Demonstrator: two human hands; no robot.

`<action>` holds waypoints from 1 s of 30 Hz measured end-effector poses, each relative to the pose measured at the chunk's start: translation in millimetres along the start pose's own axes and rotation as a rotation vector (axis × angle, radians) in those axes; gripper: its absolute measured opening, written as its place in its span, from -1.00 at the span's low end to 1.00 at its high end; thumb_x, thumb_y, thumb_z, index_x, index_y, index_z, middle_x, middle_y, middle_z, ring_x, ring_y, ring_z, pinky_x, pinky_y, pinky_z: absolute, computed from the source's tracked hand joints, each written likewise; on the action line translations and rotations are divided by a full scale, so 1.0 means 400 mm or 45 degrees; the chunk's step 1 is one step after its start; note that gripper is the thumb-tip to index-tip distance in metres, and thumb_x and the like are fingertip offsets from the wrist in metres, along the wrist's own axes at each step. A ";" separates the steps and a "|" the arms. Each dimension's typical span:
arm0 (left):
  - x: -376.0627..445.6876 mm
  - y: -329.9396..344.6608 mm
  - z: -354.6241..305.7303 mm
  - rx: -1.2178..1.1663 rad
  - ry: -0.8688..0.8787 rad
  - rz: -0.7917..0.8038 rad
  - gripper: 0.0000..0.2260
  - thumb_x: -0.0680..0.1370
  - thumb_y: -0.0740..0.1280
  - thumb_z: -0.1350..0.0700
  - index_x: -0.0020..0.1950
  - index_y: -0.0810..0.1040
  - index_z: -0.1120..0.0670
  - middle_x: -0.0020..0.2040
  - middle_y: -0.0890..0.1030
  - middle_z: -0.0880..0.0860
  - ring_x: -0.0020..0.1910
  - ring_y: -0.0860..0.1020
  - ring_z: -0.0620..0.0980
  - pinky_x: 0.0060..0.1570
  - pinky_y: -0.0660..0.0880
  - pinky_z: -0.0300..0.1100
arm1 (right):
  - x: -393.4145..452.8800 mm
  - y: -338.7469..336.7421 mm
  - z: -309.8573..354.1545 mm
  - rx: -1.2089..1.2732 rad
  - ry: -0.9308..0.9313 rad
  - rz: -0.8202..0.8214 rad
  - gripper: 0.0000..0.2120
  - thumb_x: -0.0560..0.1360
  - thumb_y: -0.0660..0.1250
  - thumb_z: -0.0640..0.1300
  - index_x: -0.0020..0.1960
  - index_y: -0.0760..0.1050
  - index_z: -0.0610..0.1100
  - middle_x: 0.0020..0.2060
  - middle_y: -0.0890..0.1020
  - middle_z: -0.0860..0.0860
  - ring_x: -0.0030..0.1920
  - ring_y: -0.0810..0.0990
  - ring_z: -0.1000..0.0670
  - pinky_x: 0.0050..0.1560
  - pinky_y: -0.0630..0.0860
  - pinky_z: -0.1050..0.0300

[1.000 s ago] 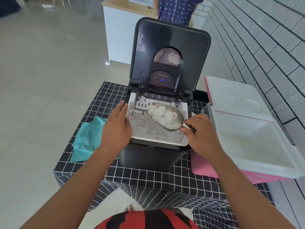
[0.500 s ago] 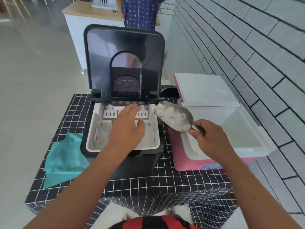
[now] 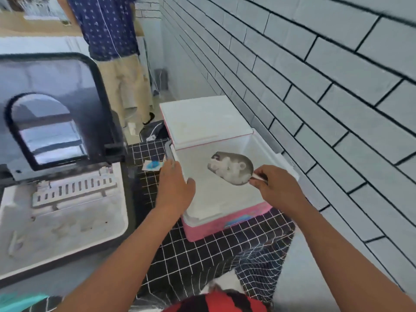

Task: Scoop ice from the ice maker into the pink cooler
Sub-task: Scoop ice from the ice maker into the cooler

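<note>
While the right hand (image 3: 278, 188) pinches the handle of the metal scoop (image 3: 231, 168) between curled fingers, the bowl of the scoop hangs directly over the open cavity of the pink cooler (image 3: 227, 224), loaded with a heap of ice (image 3: 226, 167). Its long axis runs from the handle at the near right toward the far left, so the open lip points inward over the middle of the white interior, with the cooler's walls lying around it on every side. By my reading, a roll of the wrist is all that is left to drop the load, and the ice should fall well inside the rim. The left hand (image 3: 175, 185) rests on the cooler's left rim with fingers fairly straight and the thumb spread inside the edge, apparently steadying the box. Behind, the white lid (image 3: 202, 120) stands open at the far side, leaving the top free. A tiled wall runs close along the right, so room is tighter there. The ice maker (image 3: 56, 199) sits to the left on the checked surface (image 3: 202, 255), lid raised, near for the next scoop.
</note>
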State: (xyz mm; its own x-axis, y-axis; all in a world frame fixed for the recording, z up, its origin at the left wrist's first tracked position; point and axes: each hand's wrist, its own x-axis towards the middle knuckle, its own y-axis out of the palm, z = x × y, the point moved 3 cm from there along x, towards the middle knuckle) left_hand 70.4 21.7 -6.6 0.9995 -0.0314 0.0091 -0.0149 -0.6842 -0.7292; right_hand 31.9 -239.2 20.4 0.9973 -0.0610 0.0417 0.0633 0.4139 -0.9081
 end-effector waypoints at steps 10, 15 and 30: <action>-0.006 0.075 0.019 0.015 -0.039 -0.082 -0.39 0.59 0.18 0.28 0.58 -0.04 0.19 0.59 -0.06 -0.03 0.55 -0.10 -0.10 0.43 -0.08 -0.30 | 0.147 0.078 -0.125 -0.403 -0.102 0.133 -0.79 0.50 0.32 0.06 0.04 0.56 -0.03 -0.06 0.63 0.02 -0.01 0.57 -0.08 -0.11 0.42 0.07; 0.000 0.083 0.048 0.003 -0.077 -0.113 -0.38 0.59 0.22 0.20 0.59 0.02 0.14 0.59 -0.05 -0.09 0.47 -0.06 -0.29 0.38 -0.07 -0.37 | 0.184 0.116 -0.127 -0.560 -0.036 0.171 -0.92 0.42 0.32 -0.05 -0.13 0.56 -0.02 -0.22 0.62 0.03 -0.14 0.58 -0.08 -0.20 0.34 0.12; -0.004 0.087 0.050 0.003 -0.104 -0.132 -0.36 0.57 0.25 0.16 0.59 0.04 0.11 0.60 -0.06 -0.10 0.53 0.06 -0.15 0.36 0.03 -0.36 | 0.171 0.122 -0.113 -0.220 -0.153 -0.058 -0.79 0.45 0.24 -0.15 -0.37 0.44 -0.09 -0.44 0.51 0.00 -0.34 0.50 -0.13 -0.32 0.44 0.04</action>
State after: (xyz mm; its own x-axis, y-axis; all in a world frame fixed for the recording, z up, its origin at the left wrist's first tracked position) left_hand 69.0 12.7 -45.6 0.9947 0.0988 0.0292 0.0888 -0.6790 -0.7288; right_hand 101.5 -264.4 -40.0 0.9916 0.0368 0.1239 0.1108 0.2510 -0.9616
